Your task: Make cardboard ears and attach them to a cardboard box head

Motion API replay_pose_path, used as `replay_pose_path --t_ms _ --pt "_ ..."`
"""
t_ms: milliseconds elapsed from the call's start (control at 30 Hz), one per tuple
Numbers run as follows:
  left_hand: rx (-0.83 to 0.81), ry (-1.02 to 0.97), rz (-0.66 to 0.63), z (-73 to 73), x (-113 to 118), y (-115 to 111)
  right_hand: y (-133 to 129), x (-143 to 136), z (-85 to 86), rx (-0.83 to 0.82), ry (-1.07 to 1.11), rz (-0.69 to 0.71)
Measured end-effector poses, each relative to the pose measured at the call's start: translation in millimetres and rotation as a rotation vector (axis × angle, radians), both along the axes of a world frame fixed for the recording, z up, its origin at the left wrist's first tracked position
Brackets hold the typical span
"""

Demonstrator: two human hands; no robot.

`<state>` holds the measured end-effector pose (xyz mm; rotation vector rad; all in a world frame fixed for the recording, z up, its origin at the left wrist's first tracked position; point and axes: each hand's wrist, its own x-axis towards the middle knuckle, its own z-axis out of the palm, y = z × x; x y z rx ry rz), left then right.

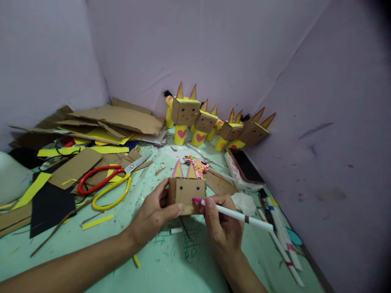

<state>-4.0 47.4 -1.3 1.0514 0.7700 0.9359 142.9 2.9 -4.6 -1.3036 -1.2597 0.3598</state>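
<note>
A small cardboard box head (186,197) with two dark dots for eyes and two pointed pink-edged ears is held above the table. My left hand (159,209) grips it at its left side, thumb across the lower front. Between the fingers of my right hand (224,224) is a white marker (238,214), its magenta tip touching or very near the front of the box below the eyes. The fingers of my right hand also rest by the box's lower right corner.
Red-and-yellow scissors (110,183) lie open at left among cardboard sheets (119,118) and yellow strips. Several finished-looking cardboard animals (185,112) stand along the back wall. A phone (246,165) on a box and several markers (284,244) are at right.
</note>
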Motion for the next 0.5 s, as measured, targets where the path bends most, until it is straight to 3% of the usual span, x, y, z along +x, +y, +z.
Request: replay_pose_path --t_ms 500 --pt "0.013 0.005 -0.004 1.4 -0.4 -0.3 -0.7 0.1 0.8 -0.071 0.073 0.002"
